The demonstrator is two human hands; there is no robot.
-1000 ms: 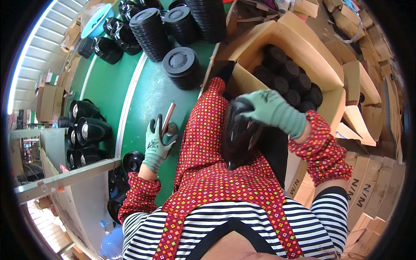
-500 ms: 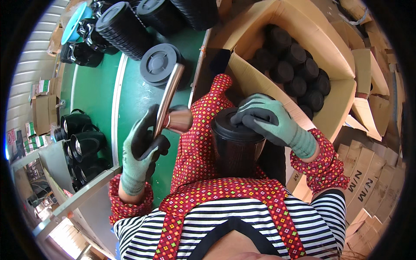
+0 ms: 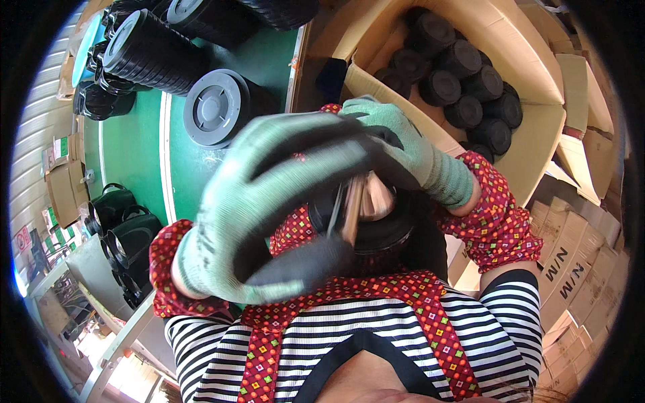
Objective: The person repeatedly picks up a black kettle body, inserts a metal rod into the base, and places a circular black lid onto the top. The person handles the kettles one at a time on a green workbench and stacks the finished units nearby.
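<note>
A black lidded-type canister (image 3: 379, 242) stands upright in my lap against the red patterned apron. My left hand (image 3: 248, 195), smeared by motion, reaches across above it. Between its thumb and fingers is a copper-coloured metal scoop (image 3: 353, 205) with a long handle and a short cup, over the canister's top. Beyond, my right hand (image 3: 396, 138) has its fingers curled at the canister's far side; my left fingers partly cover them, so what they grip is hidden. Whether the lid is on the canister cannot be made out. Both hands wear green gloves with black palms.
At the far left, stacks of black lids (image 3: 158, 57) and a round black lidded piece (image 3: 216, 109) stand on the green table (image 3: 134, 148). An open cardboard box (image 3: 537, 87) at the right holds several black canisters (image 3: 463, 60). Flat cartons (image 3: 564, 262) lie nearer.
My left hand has swung right and inward with the scoop, from beside the table to over the canister. My right hand has moved slightly away from me and to the left.
</note>
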